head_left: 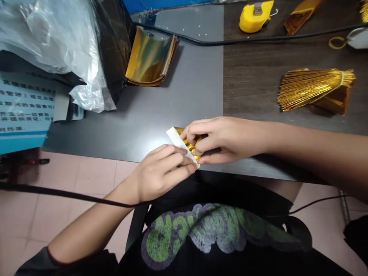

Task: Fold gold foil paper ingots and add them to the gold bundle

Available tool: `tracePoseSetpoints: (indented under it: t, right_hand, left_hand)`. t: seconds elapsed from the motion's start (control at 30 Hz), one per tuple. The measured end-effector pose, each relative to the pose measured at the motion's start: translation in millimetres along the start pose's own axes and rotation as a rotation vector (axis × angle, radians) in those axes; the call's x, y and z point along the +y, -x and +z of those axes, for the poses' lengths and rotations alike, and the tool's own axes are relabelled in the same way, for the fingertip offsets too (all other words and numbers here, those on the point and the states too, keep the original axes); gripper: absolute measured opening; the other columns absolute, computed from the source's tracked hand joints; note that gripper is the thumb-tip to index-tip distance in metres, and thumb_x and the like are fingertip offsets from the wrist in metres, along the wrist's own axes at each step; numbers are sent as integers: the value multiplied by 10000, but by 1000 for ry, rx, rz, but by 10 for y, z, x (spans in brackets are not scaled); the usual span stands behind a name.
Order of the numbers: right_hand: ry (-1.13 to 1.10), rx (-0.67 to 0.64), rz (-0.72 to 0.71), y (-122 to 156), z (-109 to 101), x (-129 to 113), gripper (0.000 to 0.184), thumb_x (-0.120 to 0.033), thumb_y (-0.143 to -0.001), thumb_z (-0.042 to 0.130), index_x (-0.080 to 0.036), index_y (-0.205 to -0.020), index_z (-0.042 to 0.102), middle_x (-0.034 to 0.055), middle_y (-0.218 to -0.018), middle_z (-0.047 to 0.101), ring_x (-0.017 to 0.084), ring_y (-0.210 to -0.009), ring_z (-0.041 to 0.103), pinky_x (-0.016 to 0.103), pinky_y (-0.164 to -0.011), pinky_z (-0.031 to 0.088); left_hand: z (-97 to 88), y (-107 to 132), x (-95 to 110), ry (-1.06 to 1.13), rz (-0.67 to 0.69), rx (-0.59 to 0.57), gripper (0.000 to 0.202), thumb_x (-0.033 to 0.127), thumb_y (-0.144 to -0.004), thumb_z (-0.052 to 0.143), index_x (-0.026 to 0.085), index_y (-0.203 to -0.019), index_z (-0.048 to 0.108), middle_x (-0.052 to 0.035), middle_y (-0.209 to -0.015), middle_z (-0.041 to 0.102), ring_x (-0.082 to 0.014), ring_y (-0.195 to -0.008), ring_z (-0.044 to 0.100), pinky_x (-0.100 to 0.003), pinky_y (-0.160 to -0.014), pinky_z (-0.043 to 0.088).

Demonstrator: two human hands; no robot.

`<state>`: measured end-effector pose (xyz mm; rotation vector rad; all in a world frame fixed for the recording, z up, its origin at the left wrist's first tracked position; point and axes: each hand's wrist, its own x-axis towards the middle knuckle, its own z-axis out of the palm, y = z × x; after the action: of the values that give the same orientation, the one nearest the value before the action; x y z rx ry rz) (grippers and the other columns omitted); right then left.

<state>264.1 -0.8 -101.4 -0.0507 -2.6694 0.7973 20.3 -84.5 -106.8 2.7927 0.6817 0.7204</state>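
Observation:
A sheet of gold foil paper (189,144) with a white strip along its left side lies at the front edge of the table. My left hand (165,167) has its fingers closed on the white strip, near the lower corner. From the right, my right hand (220,140) pinches the gold part with bent fingers, close to my left fingertips. Both hands cover much of the sheet, so its full shape is hidden.
A bundle of folded gold paper (310,88) lies at right, a stack of gold sheets (148,57) at back left. A yellow tape measure (255,17) sits behind a black cable (244,41). Plastic bags (66,42) stand at left, beside a blue printed sheet (24,109).

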Motion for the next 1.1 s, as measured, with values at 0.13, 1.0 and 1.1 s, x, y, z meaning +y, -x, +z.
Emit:
tracePoseSetpoints:
  t: [0.13, 1.0, 1.1]
  right_hand:
    - [27, 13, 7, 15, 16, 0, 208, -270, -1047, 544, -173, -925, 681, 95, -1094, 620, 188, -1086, 603, 353, -948, 516]
    - [15, 22, 21, 6, 9, -60, 224, -302, -1010, 618, -126, -935, 735, 106, -1013, 596, 190, -1008, 588, 346, -921, 499]
    - [10, 21, 21, 4, 8, -65, 206, -309, -1004, 629, -136, -944, 724, 99, -1015, 593, 188, -1008, 586, 346, -915, 502]
  left_hand:
    - [-1, -29, 18, 88, -38, 0, 127, 133, -911, 717, 137, -1021, 653, -44, -1019, 689, -181, -1022, 606, -332, -910, 538]
    - [-81, -179, 137, 106, -442, -210, 153, 292, -1014, 527, 183, -973, 626, -44, -1075, 538, -203, -1007, 413, -361, -845, 253]
    - [-78, -186, 140, 107, -449, -209, 158, 286, -1011, 526, 180, -972, 635, -46, -1054, 536, -206, -1019, 420, -353, -835, 247]
